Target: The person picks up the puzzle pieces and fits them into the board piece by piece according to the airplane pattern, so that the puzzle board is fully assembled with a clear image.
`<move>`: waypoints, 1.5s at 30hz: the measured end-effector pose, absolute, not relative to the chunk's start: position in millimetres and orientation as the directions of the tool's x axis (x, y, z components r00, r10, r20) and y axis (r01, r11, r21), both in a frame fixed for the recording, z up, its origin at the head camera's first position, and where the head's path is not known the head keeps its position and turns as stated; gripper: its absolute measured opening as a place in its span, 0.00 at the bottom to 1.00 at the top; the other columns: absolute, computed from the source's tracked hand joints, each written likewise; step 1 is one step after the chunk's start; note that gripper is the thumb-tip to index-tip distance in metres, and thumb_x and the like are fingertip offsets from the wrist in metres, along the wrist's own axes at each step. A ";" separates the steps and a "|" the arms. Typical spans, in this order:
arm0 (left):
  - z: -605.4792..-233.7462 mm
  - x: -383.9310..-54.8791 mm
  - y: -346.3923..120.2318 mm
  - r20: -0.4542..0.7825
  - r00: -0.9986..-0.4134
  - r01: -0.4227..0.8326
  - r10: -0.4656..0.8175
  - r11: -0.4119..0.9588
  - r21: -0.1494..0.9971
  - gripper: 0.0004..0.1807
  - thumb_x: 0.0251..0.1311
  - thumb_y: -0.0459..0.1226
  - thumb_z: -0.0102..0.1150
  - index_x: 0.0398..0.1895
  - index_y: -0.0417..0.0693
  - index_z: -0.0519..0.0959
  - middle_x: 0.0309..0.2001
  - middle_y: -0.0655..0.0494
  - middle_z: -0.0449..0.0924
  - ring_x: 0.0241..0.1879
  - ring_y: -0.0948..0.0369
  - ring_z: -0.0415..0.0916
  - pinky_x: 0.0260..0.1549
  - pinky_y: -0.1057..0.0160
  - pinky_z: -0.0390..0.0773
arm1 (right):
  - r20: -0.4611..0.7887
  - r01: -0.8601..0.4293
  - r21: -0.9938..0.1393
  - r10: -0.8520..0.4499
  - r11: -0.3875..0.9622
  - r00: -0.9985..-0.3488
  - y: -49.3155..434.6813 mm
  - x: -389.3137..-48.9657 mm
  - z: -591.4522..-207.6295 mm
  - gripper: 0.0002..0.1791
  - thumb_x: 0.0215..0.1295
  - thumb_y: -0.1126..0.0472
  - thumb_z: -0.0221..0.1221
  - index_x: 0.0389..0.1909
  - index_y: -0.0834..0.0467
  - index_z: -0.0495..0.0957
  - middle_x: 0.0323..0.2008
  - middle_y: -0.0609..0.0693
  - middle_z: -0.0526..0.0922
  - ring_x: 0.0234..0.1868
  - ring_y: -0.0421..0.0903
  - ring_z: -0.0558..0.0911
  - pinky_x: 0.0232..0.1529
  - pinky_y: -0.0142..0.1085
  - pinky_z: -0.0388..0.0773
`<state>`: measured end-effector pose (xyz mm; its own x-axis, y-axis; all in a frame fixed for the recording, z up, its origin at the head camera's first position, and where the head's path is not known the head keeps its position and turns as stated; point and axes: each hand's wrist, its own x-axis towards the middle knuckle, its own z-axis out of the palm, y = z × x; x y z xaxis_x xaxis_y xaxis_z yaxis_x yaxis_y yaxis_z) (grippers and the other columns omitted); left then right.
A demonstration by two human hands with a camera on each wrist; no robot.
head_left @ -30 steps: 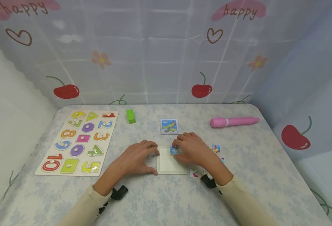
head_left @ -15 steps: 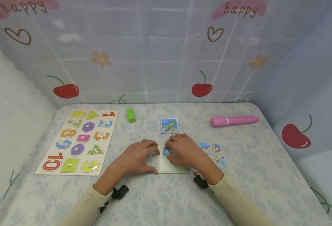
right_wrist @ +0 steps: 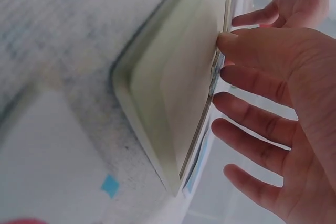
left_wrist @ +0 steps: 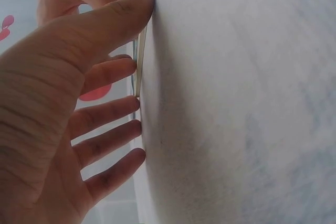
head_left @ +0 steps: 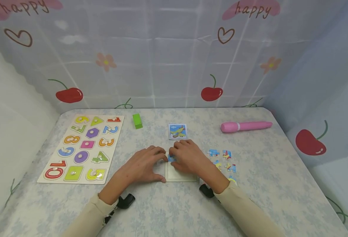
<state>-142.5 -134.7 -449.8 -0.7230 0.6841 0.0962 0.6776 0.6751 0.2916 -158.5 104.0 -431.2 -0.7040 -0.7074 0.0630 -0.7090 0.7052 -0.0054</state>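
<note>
A shallow cream puzzle tray (head_left: 181, 176) lies flat at the middle of the table. My left hand (head_left: 141, 166) rests along its left edge, thumb and index finger spread apart; the left wrist view shows the other fingers fairly straight. My right hand (head_left: 188, 158) pinches a blue jigsaw piece (head_left: 171, 158) inside the tray's upper left corner, hiding most of it. In the right wrist view, thumb and index finger meet the piece above the tray floor (right_wrist: 189, 87). Several loose jigsaw pieces (head_left: 213, 152) lie right of the tray, some behind the right forearm.
Behind the tray lies a picture card (head_left: 178, 131) with a yellow airplane. A number-and-shape peg board (head_left: 85, 133) covers the left side. A green block (head_left: 137, 121) stands near the back, and a pink pen-shaped object (head_left: 246, 126) lies at the back right.
My right hand has slid left with the blue jigsaw piece, from the tray's upper middle to its upper left corner. More loose pieces show at the right. My left hand has stayed put.
</note>
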 end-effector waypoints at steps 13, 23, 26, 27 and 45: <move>-449.4 -143.7 -135.6 0.090 -0.723 0.676 0.685 0.675 0.296 0.37 0.49 0.66 0.80 0.57 0.59 0.84 0.67 0.57 0.78 0.62 0.55 0.77 0.51 0.51 0.83 | 0.066 -0.717 -0.077 -0.714 0.693 -0.697 113.2 -160.4 -434.0 0.16 0.71 0.48 0.72 0.54 0.48 0.87 0.49 0.46 0.85 0.57 0.49 0.84 0.65 0.51 0.77; -451.7 -142.2 -135.9 0.070 -0.732 0.663 0.678 0.683 0.307 0.37 0.49 0.65 0.81 0.57 0.58 0.84 0.69 0.57 0.77 0.63 0.54 0.76 0.52 0.50 0.82 | 0.052 -0.618 -0.223 -0.624 0.754 -0.780 130.8 -159.9 -433.8 0.19 0.69 0.48 0.73 0.57 0.48 0.87 0.53 0.46 0.86 0.56 0.49 0.84 0.62 0.51 0.79; -452.2 -141.4 -135.6 0.069 -0.732 0.662 0.678 0.683 0.307 0.37 0.49 0.65 0.81 0.57 0.58 0.84 0.69 0.57 0.77 0.63 0.55 0.76 0.52 0.50 0.82 | 0.055 -0.583 -0.261 -0.591 0.770 -0.805 140.4 -160.0 -431.8 0.19 0.68 0.50 0.74 0.57 0.49 0.88 0.54 0.46 0.86 0.54 0.50 0.85 0.57 0.49 0.82; -452.2 -141.3 -135.5 0.069 -0.733 0.661 0.677 0.684 0.309 0.37 0.49 0.65 0.81 0.57 0.58 0.84 0.69 0.57 0.77 0.63 0.55 0.76 0.53 0.50 0.82 | 0.059 -0.574 -0.273 -0.582 0.772 -0.811 143.7 -159.9 -430.8 0.19 0.67 0.50 0.75 0.57 0.49 0.88 0.54 0.46 0.86 0.54 0.50 0.85 0.55 0.49 0.82; -449.7 -140.5 -134.5 0.086 -0.727 0.668 0.682 0.673 0.317 0.37 0.48 0.63 0.83 0.58 0.57 0.83 0.69 0.56 0.77 0.63 0.54 0.75 0.52 0.49 0.81 | 0.055 -0.413 -0.419 -0.431 0.809 -0.901 210.8 -155.0 -428.7 0.24 0.68 0.54 0.74 0.63 0.53 0.84 0.58 0.49 0.85 0.59 0.52 0.84 0.57 0.54 0.82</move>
<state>-140.5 -134.5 -449.7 -0.7267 0.6815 0.0858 0.6684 0.6729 0.3169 -155.0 210.8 -428.7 -0.9005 -0.4313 0.0546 -0.4127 0.8087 -0.4192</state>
